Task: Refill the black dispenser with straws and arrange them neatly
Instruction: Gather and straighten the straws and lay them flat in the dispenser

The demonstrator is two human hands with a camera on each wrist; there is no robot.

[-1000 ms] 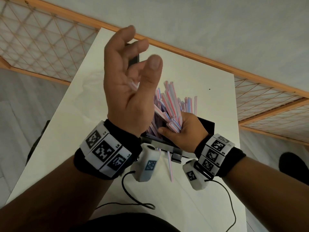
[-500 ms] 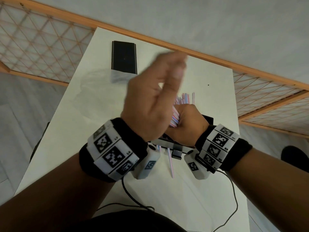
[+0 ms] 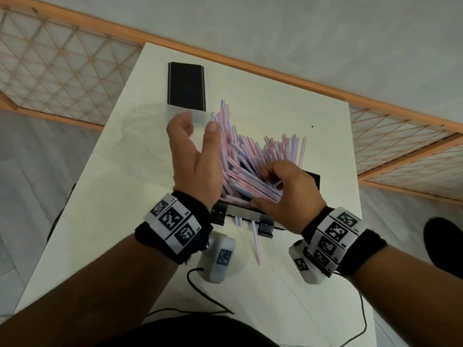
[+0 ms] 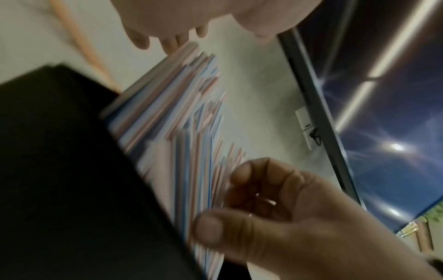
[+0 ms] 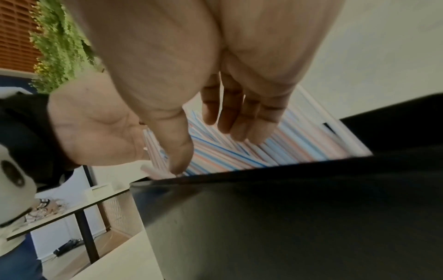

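Straws fan out again (left hand lowered, open; right hand gripping them).

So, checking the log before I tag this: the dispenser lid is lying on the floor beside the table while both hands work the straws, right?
Not the floor. The head view shows the black lid lying on the white table, at its far end beyond the dispenser. The rest holds: the left hand and right hand are both at the straws.
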